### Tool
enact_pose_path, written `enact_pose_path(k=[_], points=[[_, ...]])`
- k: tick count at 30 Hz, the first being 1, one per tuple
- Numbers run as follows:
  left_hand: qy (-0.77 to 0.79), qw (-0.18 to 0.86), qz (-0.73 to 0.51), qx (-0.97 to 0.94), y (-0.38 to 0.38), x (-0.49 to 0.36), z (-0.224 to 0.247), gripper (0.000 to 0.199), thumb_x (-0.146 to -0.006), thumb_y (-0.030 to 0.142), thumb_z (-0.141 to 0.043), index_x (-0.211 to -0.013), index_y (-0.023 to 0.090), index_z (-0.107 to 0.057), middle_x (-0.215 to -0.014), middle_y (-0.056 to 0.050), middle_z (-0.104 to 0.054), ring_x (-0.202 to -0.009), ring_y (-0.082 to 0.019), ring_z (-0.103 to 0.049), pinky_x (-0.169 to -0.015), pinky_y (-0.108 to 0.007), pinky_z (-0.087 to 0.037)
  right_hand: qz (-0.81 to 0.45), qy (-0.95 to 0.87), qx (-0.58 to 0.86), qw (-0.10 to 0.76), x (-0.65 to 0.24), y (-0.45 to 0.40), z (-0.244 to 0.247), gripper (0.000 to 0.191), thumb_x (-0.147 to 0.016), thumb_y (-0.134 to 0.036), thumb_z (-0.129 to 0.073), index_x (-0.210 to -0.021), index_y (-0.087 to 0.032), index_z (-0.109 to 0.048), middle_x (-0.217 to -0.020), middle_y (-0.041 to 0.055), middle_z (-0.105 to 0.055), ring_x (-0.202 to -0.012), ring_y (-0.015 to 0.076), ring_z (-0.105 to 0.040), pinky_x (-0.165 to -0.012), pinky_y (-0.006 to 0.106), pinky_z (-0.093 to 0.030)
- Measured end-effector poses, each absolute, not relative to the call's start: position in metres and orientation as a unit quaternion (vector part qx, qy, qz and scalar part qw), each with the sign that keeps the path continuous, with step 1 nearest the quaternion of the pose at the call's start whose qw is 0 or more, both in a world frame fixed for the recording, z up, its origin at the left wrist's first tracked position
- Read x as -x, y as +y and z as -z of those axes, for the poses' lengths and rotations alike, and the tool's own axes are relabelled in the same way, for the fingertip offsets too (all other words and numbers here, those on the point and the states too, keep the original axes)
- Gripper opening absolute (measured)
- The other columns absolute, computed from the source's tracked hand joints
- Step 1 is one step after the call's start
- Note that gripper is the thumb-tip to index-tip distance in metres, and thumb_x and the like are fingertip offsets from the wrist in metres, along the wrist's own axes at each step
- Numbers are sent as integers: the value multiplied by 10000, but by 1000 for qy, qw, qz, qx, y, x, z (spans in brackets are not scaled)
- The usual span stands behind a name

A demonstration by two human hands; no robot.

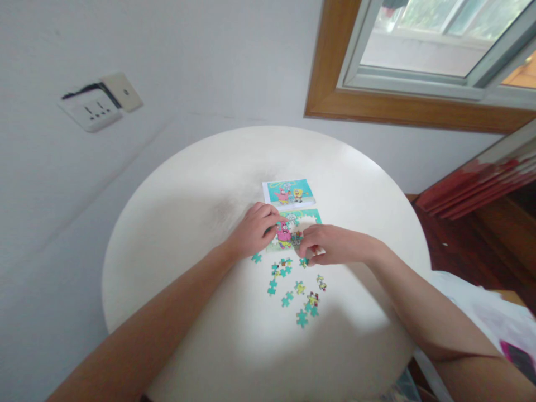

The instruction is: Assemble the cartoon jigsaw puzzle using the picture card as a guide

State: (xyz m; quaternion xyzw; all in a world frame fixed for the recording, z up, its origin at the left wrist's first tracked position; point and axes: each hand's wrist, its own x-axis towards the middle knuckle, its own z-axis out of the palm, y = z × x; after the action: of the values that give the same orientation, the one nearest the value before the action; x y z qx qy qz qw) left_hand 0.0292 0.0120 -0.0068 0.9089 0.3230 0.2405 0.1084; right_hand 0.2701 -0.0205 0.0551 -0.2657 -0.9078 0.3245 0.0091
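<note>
A partly assembled jigsaw puzzle (285,237) with a pink cartoon figure lies on the white table (176,223). Behind it is a reference picture (288,192) showing pink and yellow figures on teal. My left hand (256,230) rests on the puzzle's left side, fingers stretched and slightly bent. At the puzzle's lower right, my right hand (324,244) has thumb and fingers closed around a small jigsaw piece (304,262), partly hidden by the fingertips. Several loose jigsaw pieces (287,299), teal and yellow, lie scattered in front of the puzzle.
The round table meets a white wall (209,61) with a power socket (94,109) at the left. A wood-framed window (326,100) is at the upper right. Red curtain fabric (473,187) hangs at the right, above white cloth or plastic (469,301) beside the table.
</note>
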Motion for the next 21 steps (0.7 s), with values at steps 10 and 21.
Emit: enact_pose_path(k=[10,21], points=[[324,116,-263,-901,13,-30,6,275,-889,167,-497,-1100,220,-665,-1021,-61,-594,-1011,-220,-499,-930,-391,-388,-327,-920,203,73,-255,-29,-52,130,-819,-107,-608,-885,-189,-684,-831,27,-658,-892,165,-559,-824,290,-424],[330,115,-254,-902,14,-29,8,290,-884,178,-503,-1116,226,-669,-1031,-65,-587,-1013,-227,-493,-925,-404,-395,-294,-933,208,-24,-251,-50,-60,105,-764,-111,-676,-832,-192,-674,-764,2,-583,-795,152,-536,-745,270,-387]])
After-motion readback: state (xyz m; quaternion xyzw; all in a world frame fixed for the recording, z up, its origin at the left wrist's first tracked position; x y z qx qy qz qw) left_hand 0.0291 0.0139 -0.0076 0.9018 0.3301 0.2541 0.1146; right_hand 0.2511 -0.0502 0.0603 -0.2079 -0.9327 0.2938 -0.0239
